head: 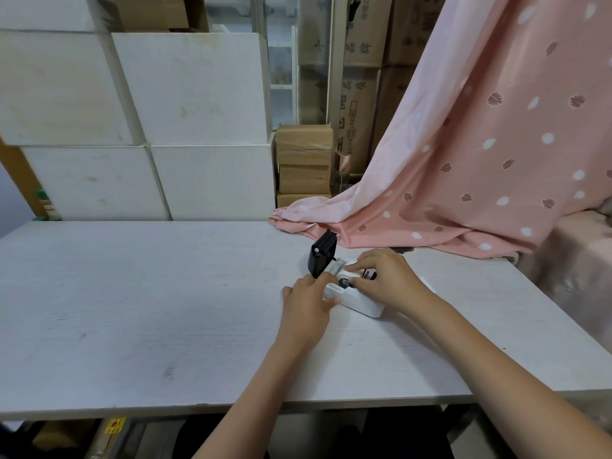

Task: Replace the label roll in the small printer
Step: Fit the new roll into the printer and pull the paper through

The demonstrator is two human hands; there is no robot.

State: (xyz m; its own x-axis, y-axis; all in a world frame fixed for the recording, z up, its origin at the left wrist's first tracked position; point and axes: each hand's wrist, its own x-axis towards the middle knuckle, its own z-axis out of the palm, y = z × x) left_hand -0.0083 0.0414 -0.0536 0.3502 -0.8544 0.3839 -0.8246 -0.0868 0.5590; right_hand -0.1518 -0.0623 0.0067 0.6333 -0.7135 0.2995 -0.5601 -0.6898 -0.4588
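Observation:
A small white printer point(361, 303) lies on the white table point(132, 309), right of centre. Its black lid point(322, 255) stands open and upright at the far end. My left hand point(308, 303) rests against the printer's left side, thumb on its edge, steadying it. My right hand point(385, 276) reaches over the open compartment, and its fingertips pinch a white label roll point(347, 276) with a dark core. The roll sits partly in the compartment, mostly hidden by my fingers.
A pink patterned cloth point(463, 180) drapes down onto the table's far right, just behind the printer. White foam blocks point(185, 127) and cardboard boxes point(303, 164) are stacked behind the table. The table's front edge runs close to my body.

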